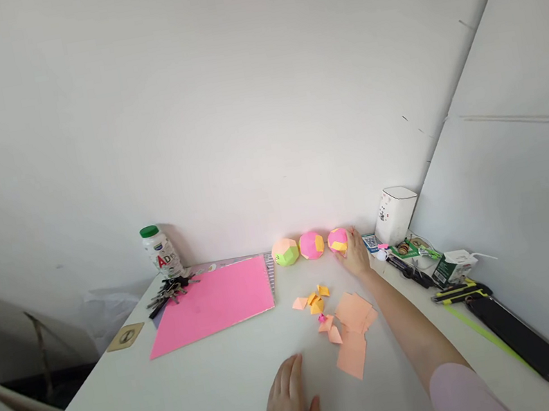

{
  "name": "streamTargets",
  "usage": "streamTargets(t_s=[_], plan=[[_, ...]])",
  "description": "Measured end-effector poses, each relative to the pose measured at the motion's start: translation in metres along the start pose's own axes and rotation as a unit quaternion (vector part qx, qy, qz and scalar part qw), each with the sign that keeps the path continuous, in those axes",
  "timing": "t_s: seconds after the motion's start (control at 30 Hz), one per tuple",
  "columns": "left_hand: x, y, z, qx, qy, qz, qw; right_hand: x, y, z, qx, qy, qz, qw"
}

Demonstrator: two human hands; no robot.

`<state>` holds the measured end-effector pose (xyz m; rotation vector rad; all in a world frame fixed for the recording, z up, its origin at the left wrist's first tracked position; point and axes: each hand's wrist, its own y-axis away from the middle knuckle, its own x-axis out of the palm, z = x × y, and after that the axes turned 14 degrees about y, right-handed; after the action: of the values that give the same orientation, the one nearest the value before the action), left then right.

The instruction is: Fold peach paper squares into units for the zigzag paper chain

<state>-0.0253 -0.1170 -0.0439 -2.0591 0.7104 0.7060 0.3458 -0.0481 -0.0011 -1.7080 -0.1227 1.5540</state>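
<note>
My right hand [355, 255] reaches to the back of the white table, its fingers closed around the right side of a pink and yellow folded-paper ball [337, 240]. To the left of that ball stand a pink paper ball [311, 245] with a yellow patch and a peach and green one [285, 252]. My left hand [286, 403] lies on the table near the front, fingers stretched out, holding nothing. Between my hands are small folded orange and peach paper pieces [316, 304], a tiny pink piece [321, 318] and peach paper squares [353, 325].
A pink sheet [217, 303] lies at the left beside keys [170, 291] and a white bottle with a green cap [161, 252]. Along the right stand a white container [396, 216], a small box [453, 268], a utility knife [460, 291] and a dark phone-like slab [520, 336].
</note>
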Motion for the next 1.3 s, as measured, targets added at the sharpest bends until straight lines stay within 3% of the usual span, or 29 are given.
streamTargets(t_s=[0.3,0.4,0.47,0.5,0.63,0.73,0.8,0.97,1.07,1.17,1.23,1.3], plan=[[0.003,0.000,0.003,0.016,-0.003,-0.014,1.000,-0.037,0.006,0.006,-0.024,-0.001,0.032,0.999],[0.004,0.002,0.006,0.017,0.000,-0.006,1.000,-0.072,0.043,0.009,-0.094,-0.023,0.056,0.994],[0.004,0.002,0.008,0.012,0.005,0.001,1.000,-0.099,0.083,-0.004,-0.222,-0.050,0.137,0.964],[0.004,0.002,0.008,0.008,0.008,0.001,1.000,-0.111,0.105,-0.016,-0.240,-0.049,0.167,0.955],[0.003,-0.001,0.004,-0.005,0.020,-0.006,1.000,-0.137,0.170,-0.084,-0.115,0.030,0.211,0.970],[0.000,-0.003,-0.003,-0.022,0.039,-0.002,0.999,-0.139,0.184,-0.118,-0.066,0.078,0.203,0.974],[-0.003,-0.003,-0.006,-0.035,0.063,0.001,0.997,-0.139,0.182,-0.122,-0.060,0.091,0.190,0.976],[-0.023,-0.010,0.001,-0.104,0.151,-0.024,0.983,-0.158,0.182,-0.077,-0.115,0.072,0.136,0.981],[-0.040,-0.040,0.017,-0.168,0.108,-0.083,0.976,-0.170,0.188,-0.030,-0.187,-0.012,0.185,0.965],[-0.051,-0.082,0.038,-0.194,-0.011,-0.025,0.981,-0.169,0.188,0.025,-0.307,-0.091,0.239,0.917],[-0.052,-0.105,0.052,-0.228,-0.104,0.035,0.967,-0.159,0.182,0.059,-0.339,-0.110,0.255,0.899],[-0.050,-0.117,0.063,-0.268,-0.134,0.095,0.949,-0.144,0.176,0.082,-0.350,-0.102,0.282,0.888]])
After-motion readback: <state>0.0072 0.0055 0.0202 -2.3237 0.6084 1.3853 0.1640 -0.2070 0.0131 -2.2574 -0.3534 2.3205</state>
